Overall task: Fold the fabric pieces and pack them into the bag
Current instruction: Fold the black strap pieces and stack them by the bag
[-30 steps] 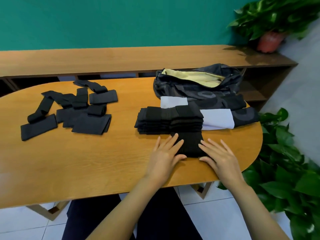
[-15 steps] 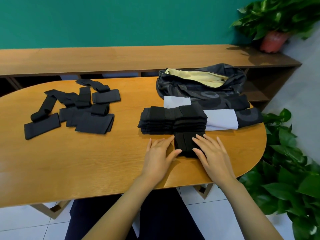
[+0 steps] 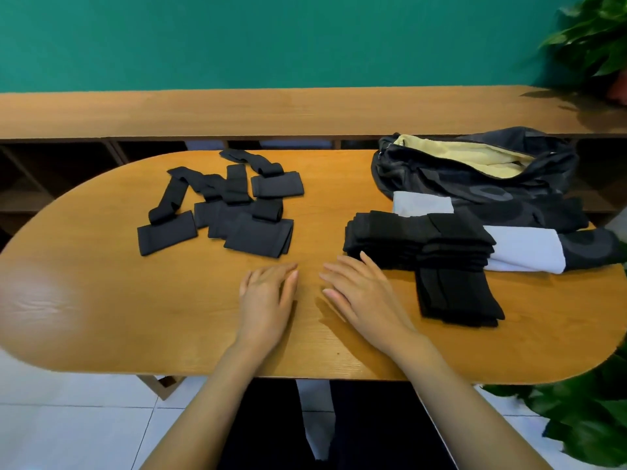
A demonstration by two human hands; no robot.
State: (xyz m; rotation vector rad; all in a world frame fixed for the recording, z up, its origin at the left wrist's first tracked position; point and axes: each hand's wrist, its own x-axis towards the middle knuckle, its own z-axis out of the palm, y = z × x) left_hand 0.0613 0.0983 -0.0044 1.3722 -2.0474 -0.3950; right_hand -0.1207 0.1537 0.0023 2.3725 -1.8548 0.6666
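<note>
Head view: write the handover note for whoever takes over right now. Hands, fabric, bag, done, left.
Left hand and right hand: both open, flat on the table, holding nothing.
Folded stack sits in front of the bag; one more folded piece lies against its near edge.
Loose pile of black pieces lies on the table's left half.
Done: the stack is folded. Left: fold the loose pile, then pack everything; no black piece shows inside the open bag.
</note>
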